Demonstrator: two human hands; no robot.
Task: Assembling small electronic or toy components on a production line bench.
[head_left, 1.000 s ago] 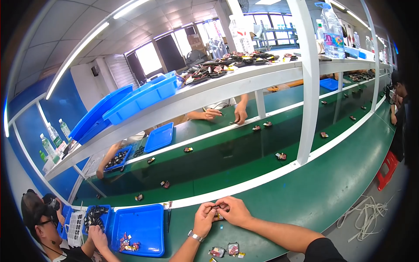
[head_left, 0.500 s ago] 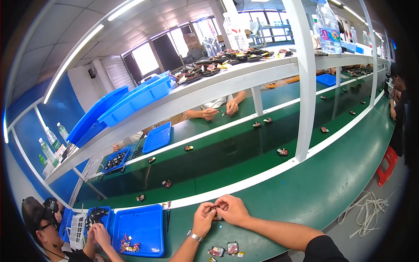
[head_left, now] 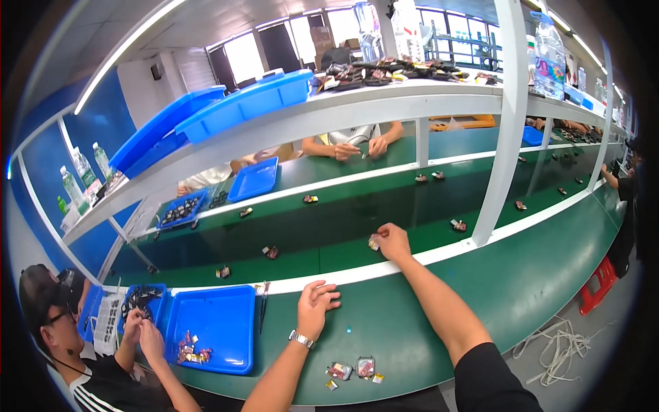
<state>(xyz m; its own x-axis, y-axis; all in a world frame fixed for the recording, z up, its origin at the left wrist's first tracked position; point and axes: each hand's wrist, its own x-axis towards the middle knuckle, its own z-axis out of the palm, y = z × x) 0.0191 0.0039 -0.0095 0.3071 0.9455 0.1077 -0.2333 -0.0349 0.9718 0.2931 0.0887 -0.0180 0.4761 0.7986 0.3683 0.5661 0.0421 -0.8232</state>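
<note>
Over the dark green belt, my right hand (head_left: 394,243) reaches out past the white rail. Its fingers pinch a small electronic assembly (head_left: 374,242) with pale and reddish parts. My left hand (head_left: 318,306), with a metal watch (head_left: 302,338) at the wrist, hovers above the green bench near the rail. Its fingers are loosely bent and apart, with nothing in them. Nearer me on the bench lie two more assemblies in clear-edged casings, a left one (head_left: 339,371) and a right one (head_left: 365,367). Small yellow-and-silver pieces (head_left: 332,384) are beside them.
A blue tray (head_left: 244,329) with several reddish parts stands left of my left hand, tweezers (head_left: 263,309) beside it. A co-worker (head_left: 55,329) handles parts at far left. A white post (head_left: 504,137) rises right of my right hand. Several assemblies (head_left: 271,253) lie along the belt.
My hands have parted. The right has moved forward over the belt with an assembly, while the left has opened and shifted slightly left and up. The view has tilted somewhat.
</note>
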